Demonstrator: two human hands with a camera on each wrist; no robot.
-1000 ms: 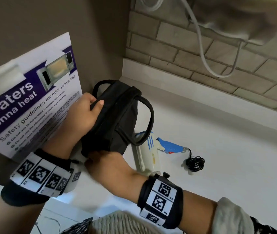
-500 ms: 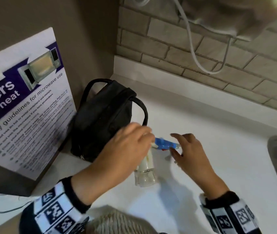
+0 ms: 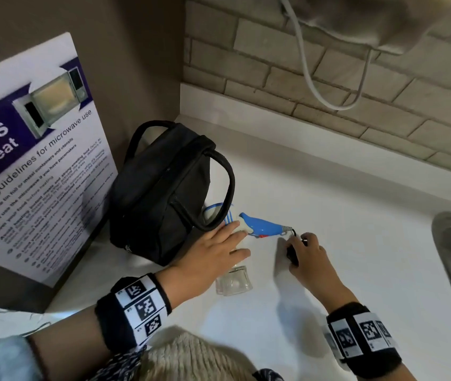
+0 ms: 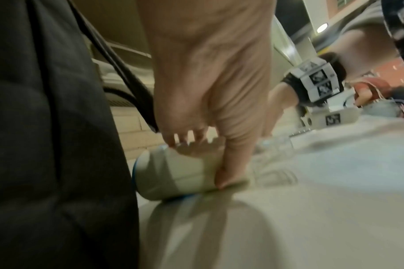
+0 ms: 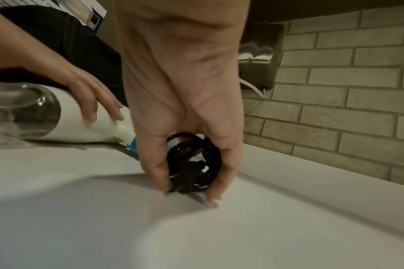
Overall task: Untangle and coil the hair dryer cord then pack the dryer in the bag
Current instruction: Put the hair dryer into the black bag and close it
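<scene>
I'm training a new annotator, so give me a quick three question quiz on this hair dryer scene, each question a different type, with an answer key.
1. True or false: the left hand rests on the dryer.
2. Multiple choice: what is bunched in the fingers of the right hand?
A. the bag's handle
B. the black cord
C. the poster
3. Short answer: where is the bag relative to the dryer, and is the dryer inside it?

Key
1. True.
2. B.
3. The bag stands on the counter just left of the dryer, by the poster; the dryer lies on the counter, not yet packed.
</scene>
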